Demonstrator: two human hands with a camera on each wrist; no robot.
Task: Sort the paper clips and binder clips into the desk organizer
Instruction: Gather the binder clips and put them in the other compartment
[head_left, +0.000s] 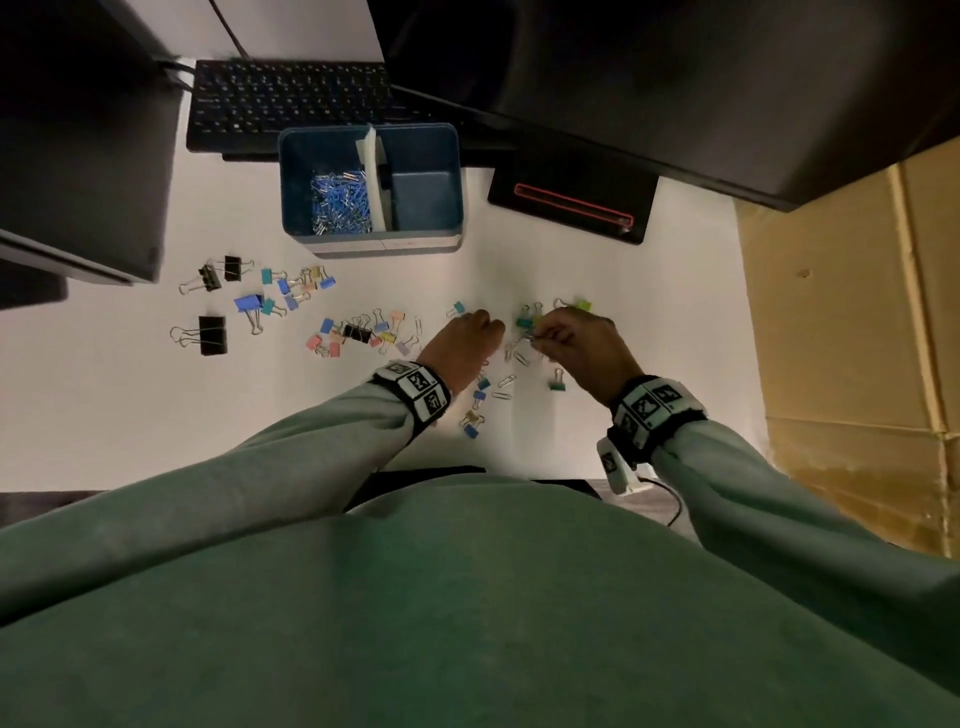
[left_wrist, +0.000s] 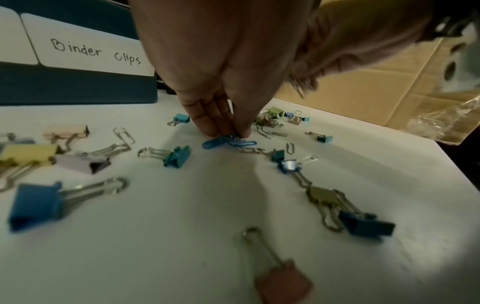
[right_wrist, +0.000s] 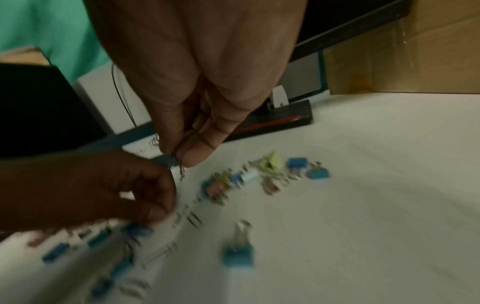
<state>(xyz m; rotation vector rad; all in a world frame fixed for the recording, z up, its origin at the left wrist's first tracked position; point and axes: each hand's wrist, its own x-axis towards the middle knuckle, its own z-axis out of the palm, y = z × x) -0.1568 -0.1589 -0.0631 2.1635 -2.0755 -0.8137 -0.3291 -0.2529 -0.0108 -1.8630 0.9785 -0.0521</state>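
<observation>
The blue desk organizer (head_left: 447, 156) stands at the back of the white desk; its left compartment holds paper clips (head_left: 340, 200) and its right one looks bare. A label on its front reads "Binder Clips" (left_wrist: 96, 51). Coloured and black binder clips (head_left: 358, 332) lie scattered across the desk. My left hand (left_wrist: 231, 133) pinches blue paper clips (left_wrist: 221, 142) against the desk top. Just right of it, my right hand (right_wrist: 182, 156) is lifted a little and pinches several silver paper clips (right_wrist: 180, 168). More loose paper clips (head_left: 506, 382) lie between my wrists.
A black keyboard (head_left: 291, 104) sits behind the organizer. A black tray with a red pencil (head_left: 571, 200) lies to its right. A cardboard box (head_left: 841, 312) borders the desk's right edge. Dark monitors overhang the back and the left.
</observation>
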